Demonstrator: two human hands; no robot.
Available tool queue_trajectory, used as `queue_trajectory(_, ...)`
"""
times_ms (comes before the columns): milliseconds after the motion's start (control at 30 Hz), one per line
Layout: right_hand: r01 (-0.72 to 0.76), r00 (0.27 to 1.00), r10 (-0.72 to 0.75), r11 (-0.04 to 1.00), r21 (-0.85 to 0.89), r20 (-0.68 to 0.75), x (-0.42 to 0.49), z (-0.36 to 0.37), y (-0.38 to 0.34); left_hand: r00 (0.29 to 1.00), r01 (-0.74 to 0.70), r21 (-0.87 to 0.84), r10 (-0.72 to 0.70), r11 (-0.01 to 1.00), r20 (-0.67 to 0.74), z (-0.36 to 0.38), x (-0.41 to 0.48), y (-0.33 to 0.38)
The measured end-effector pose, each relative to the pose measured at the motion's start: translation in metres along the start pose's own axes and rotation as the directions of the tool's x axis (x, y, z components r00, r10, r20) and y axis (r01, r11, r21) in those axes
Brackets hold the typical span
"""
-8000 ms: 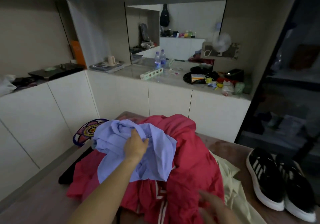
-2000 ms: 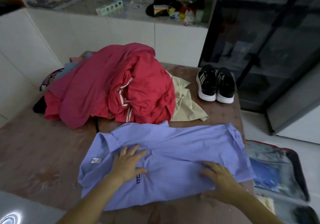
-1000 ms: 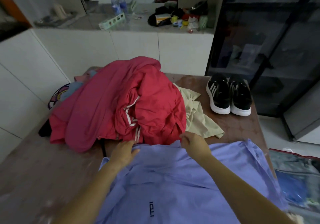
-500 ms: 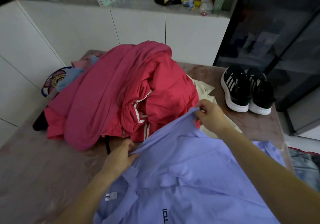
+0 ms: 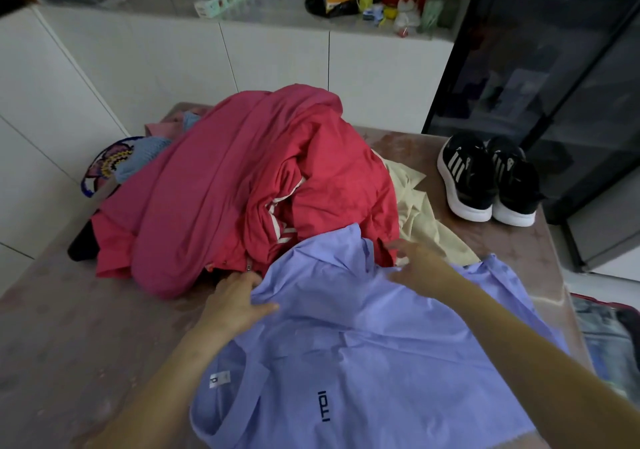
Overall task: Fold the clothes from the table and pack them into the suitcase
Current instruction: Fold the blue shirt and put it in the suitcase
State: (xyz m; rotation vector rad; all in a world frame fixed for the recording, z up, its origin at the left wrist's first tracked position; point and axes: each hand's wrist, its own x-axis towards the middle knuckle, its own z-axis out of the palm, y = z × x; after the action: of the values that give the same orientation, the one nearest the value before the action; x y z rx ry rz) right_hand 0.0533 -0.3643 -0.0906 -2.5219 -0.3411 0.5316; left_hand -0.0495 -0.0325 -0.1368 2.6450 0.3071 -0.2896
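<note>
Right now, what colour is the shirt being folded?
The shirt is pale lavender-blue, best seen in the head view.

Lilac-blue cotton shirt [image 5: 363, 344] with dark chest lettering spread flat on near part of my glossy brown table [image 5: 69, 327], collar toward left, white neck label showing. Far flap rides up against red jacket heap with white stripes [image 5: 259, 178]. My left hand [image 5: 235, 301] pinches shirt edge; my right hand [image 5: 414, 263], blurred, fingers stretched, at far edge. Pale yellow garment [image 5: 415, 220] pokes out right of heap. Open suitcase [image 5: 602, 337] on floor, right of table.
</note>
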Motion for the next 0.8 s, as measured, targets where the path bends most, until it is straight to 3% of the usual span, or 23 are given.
queue_trajectory(67, -0.144, 0.988, 0.137, 0.984, -0.102, -0.065, -0.003, 0.000, 0.030, 0.993, -0.081, -0.022, 0.079, 0.996, -0.084, 0.003, 0.005, 0.016)
queue_trajectory(167, -0.313, 0.947, 0.260, 0.880, -0.357, -0.187, -0.020, -0.007, 0.074, 0.973, -0.087, -0.111, 0.060, 0.990, -0.223, 0.003, 0.007, 0.043)
queue_trajectory(233, -0.340, 0.926, 0.242, 0.869, -0.359, -0.291, -0.039, -0.010, 0.099, 0.891, -0.242, -0.064, 0.196, 0.968, -0.408, 0.005, -0.007, 0.059)
queue_trajectory(267, -0.300, 0.927, 0.187, 0.889, -0.345, -0.324, -0.050, -0.007, 0.112, 0.857, -0.344, -0.033, 0.299, 0.939, -0.421, 0.009, -0.018, 0.063)
queue_trajectory(333, -0.111, 0.939, -0.025, 0.922, -0.372, -0.342, -0.079, 0.005, 0.129, 0.847, -0.489, -0.036, 0.465, 0.872, -0.258, 0.027, -0.051, 0.066)
queue_trajectory(400, 0.111, 0.941, -0.243, 0.880, -0.462, -0.237, -0.116, 0.020, 0.145, 0.816, -0.576, 0.012, 0.576, 0.817, -0.049, 0.051, -0.088, 0.063)
queue_trajectory(467, 0.249, 0.932, -0.347, 0.820, -0.515, -0.102, -0.151, 0.032, 0.160, 0.808, -0.589, 0.092, 0.580, 0.803, 0.106, 0.077, -0.122, 0.053)
queue_trajectory(567, 0.295, 0.940, -0.342, 0.814, -0.500, -0.002, -0.180, 0.039, 0.180, 0.820, -0.571, 0.152, 0.551, 0.807, 0.155, 0.098, -0.151, 0.042)
queue_trajectory(700, 0.251, 0.961, -0.278, 0.861, -0.442, 0.005, -0.185, 0.029, 0.195, 0.805, -0.594, 0.330, 0.540, 0.734, 0.247, 0.097, -0.164, 0.036)
queue_trajectory(800, 0.230, 0.956, -0.287, 0.858, -0.458, -0.056, -0.188, 0.019, 0.196, 0.804, -0.595, 0.277, 0.554, 0.755, 0.218, 0.093, -0.173, 0.033)
